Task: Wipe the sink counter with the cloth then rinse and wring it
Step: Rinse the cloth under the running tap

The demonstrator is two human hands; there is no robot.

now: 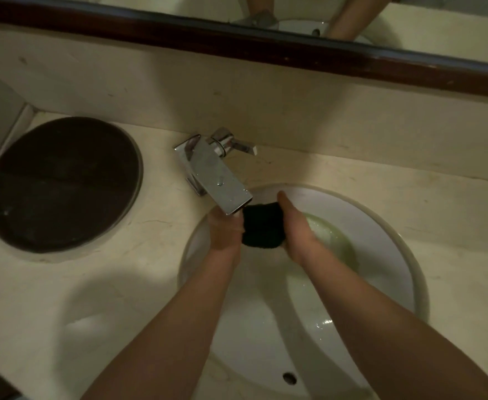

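A dark bunched cloth (262, 226) is held over the white sink basin (381, 226), just below the spout of the chrome faucet (217, 174). My left hand (225, 230) grips its left side, partly hidden under the spout. My right hand (296, 226) presses on its right side, fingers pointing toward the back rim. Both forearms reach in from the bottom edge. Water lies in the basin bottom. I cannot make out a running stream. The beige counter (107, 284) surrounds the basin.
A round dark lid (61, 183) with a metal ring sits in the counter at left. The faucet lever (237, 144) points right. A dark-framed mirror (266, 50) runs above the backsplash. The overflow hole (289, 378) is at the basin's near wall.
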